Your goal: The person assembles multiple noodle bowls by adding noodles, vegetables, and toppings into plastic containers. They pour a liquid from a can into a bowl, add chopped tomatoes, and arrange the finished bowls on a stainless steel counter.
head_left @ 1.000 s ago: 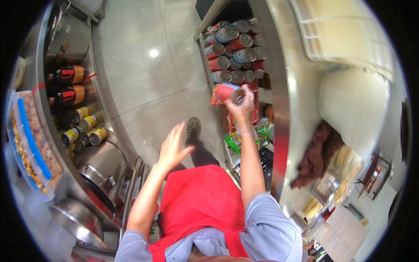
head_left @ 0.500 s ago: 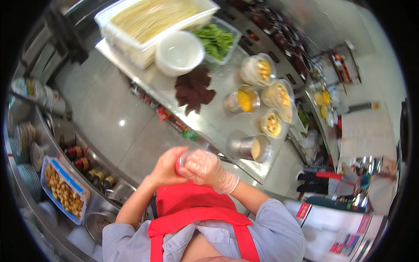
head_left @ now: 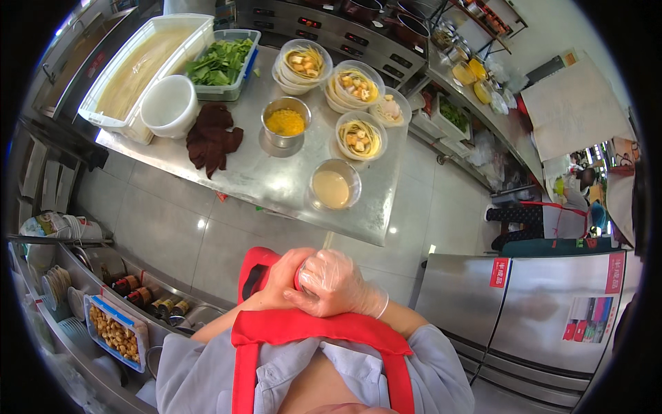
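Observation:
Close to my red apron, both hands are together around a small container with a red part (head_left: 298,277), mostly hidden by my fingers; its kind I cannot make out. My bare left hand (head_left: 277,281) wraps round one side of it. My right hand (head_left: 335,281), in a clear plastic glove, closes over its top and other side. Beyond them on the steel table (head_left: 276,193) stand a tub of beige sauce (head_left: 331,189), a steel pot of yellow bits (head_left: 285,123) and a noodle bowl with cubes (head_left: 361,138). A dark brown cloth (head_left: 212,140) lies farther left.
More filled bowls (head_left: 303,63) sit at the table's far side. White bowls (head_left: 168,105), a green-leaf tub (head_left: 219,63) and a noodle bin (head_left: 148,65) occupy its left. A shelf with a beige-food tub (head_left: 116,331) runs along my left; a steel fridge (head_left: 545,310) stands right.
The view has turned, so the table now lies more level and farther ahead. My hands have come closer to my chest, still around the red-edged container.

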A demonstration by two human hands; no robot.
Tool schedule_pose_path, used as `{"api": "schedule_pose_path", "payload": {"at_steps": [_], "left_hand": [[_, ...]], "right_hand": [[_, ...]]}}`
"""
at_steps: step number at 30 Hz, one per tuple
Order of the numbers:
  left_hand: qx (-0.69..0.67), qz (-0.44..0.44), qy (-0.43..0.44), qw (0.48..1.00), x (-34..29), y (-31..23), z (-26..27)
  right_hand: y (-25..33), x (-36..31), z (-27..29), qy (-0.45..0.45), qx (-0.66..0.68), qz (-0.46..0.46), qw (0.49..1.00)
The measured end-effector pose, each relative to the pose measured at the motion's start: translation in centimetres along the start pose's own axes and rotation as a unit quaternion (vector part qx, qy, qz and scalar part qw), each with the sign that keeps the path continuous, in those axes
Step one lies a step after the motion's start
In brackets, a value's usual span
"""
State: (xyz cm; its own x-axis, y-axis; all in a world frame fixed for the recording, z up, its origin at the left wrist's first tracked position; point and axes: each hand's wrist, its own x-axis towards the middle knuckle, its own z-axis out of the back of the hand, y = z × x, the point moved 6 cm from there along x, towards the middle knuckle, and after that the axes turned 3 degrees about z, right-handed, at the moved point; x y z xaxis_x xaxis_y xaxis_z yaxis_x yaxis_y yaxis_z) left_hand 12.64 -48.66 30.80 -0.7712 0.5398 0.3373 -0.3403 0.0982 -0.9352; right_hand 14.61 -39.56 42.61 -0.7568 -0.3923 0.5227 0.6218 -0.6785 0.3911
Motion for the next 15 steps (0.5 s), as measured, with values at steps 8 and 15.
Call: {"api": "schedule_pose_path", "payload": {"at_steps": [8, 15], "left_hand": [[0.020, -0.073, -0.011, 0.997, 5.2, 0.2, -5.3], [0.056, -0.051, -0.030, 0.997, 7.8, 2.9, -6.8]], "right_hand": [[-4.8, -3.4, 4.5, -0.083, -0.020, 0.007, 0.996], [-9.4, -4.9, 4.9, -0.162, -0.021, 0.041, 0.986]]}}
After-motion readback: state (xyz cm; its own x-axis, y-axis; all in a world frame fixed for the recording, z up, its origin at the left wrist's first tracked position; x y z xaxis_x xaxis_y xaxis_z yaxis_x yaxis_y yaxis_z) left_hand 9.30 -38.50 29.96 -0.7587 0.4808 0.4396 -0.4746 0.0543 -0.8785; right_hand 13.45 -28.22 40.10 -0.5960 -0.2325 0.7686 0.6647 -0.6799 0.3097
